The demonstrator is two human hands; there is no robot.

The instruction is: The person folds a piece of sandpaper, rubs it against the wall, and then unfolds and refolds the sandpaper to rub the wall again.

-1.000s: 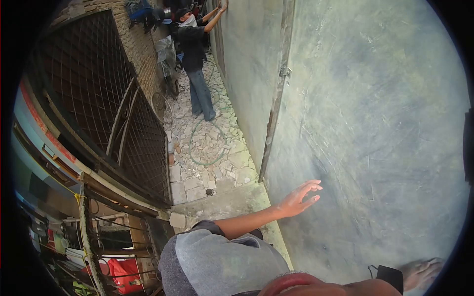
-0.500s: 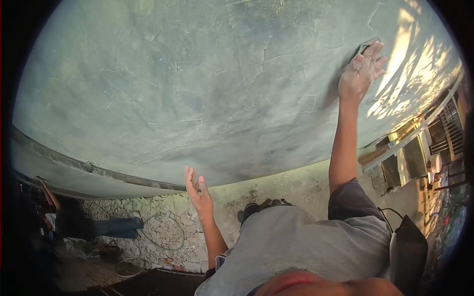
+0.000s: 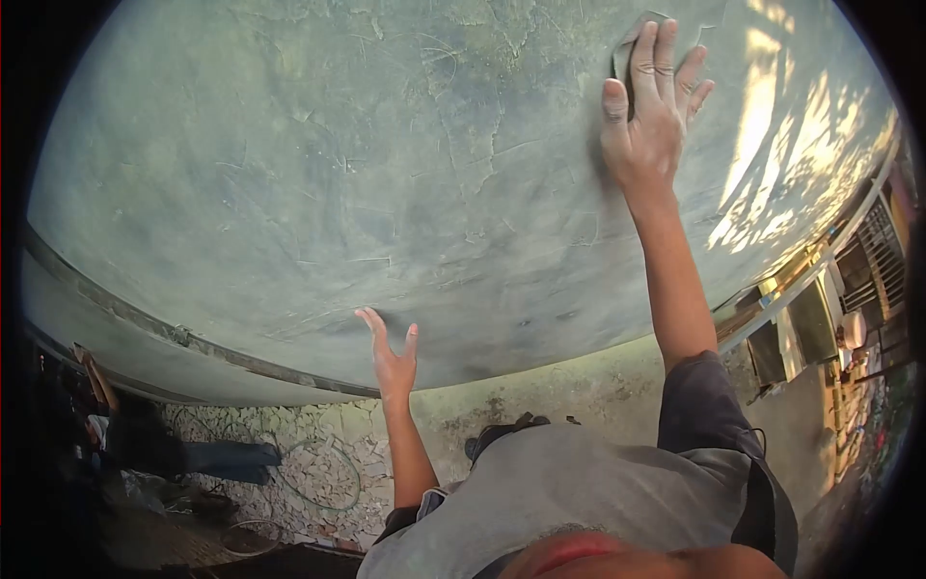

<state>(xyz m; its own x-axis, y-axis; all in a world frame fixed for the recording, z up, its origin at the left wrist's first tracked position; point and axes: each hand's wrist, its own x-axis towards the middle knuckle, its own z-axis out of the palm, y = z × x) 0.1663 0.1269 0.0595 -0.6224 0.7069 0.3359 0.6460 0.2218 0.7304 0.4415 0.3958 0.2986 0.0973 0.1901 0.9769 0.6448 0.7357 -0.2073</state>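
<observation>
A large grey-green plastered wall [image 3: 386, 174] with cracks and scratch lines fills the upper view. My right hand [image 3: 651, 130] is high on it, dusty, its fingers stretched and slightly spread. Under those fingers a dark, thin sheet of sandpaper [image 3: 625, 56] is held flat against the plaster, mostly covered by the hand. Lower down, my left hand [image 3: 394, 365] is open and holds nothing, its thumb apart from the fingers, close to the wall's lower part.
A dark groove [image 3: 183, 336] runs along the wall's lower left. Rubble [image 3: 318, 463] and a hose loop [image 3: 359, 482] lie on the ground below. Another person [image 3: 145, 434] is at the far left, one arm raised. Racks and a metal grille [image 3: 883, 251] stand at the right; sunlight patches the wall there.
My right hand has moved left and upward across the wall with the sandpaper, its fingers now more spread. My left hand has shifted slightly, still open.
</observation>
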